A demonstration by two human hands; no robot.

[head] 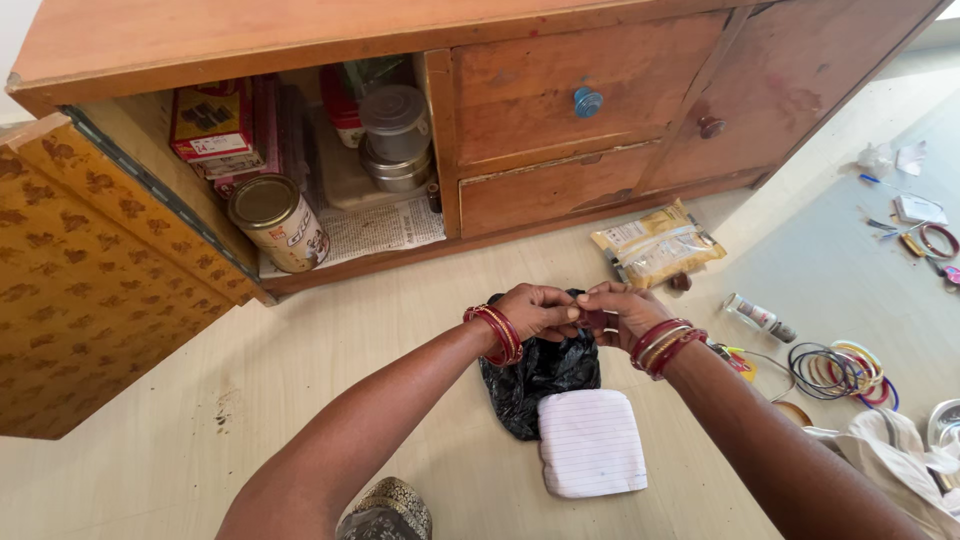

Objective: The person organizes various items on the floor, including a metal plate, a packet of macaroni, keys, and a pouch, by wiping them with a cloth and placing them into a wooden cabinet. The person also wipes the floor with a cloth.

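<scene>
My left hand and right hand meet fingertip to fingertip above the floor, both pinched narrow on something too small to tell, held just over a crumpled black plastic bag. A folded white cloth lies touching the bag's near edge. Nearby: a yellow packet, a small bottle, a heap of bangles, and an open wooden cabinet holding a tin.
</scene>
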